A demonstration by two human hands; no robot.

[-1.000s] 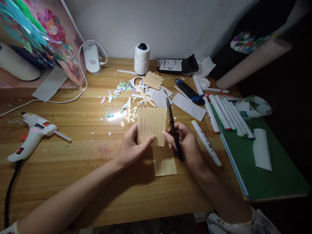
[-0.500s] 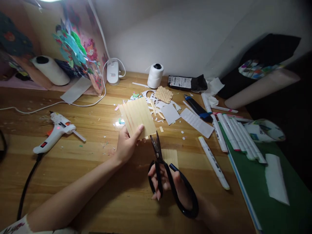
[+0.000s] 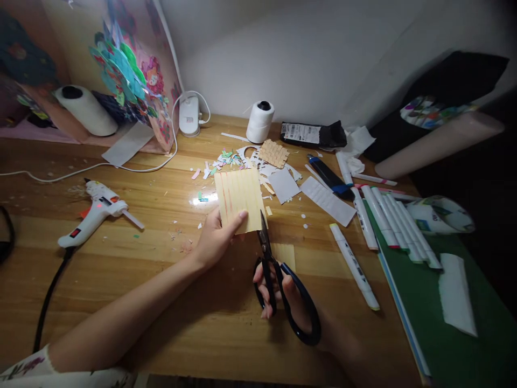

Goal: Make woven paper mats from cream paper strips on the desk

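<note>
Between the thumb and fingers of my left hand [image 3: 216, 240] is a square pale yellow sheet [image 3: 239, 196] with reddish lines near its left side. My right hand [image 3: 278, 293] grips black-handled scissors [image 3: 264, 245], its fingers through the loops. The blades point away from me and meet the sheet's lower right edge, leaving a narrow strip to their right. Another pale yellow piece [image 3: 286, 256] lies on the table, partly hidden behind the scissors and right hand.
A glue gun [image 3: 95, 213] lies left, its black cord running forward. Paper scraps [image 3: 230, 159], a thread spool [image 3: 259, 123] and a blue-black cutter [image 3: 329, 175] lie toward the wall. Several markers [image 3: 379, 215] and a green board [image 3: 424, 302] are at right.
The yellow sheet has turned more upright and shifted right in my left hand. The scissor blades have closed in from just off its corner onto its lower right edge.
</note>
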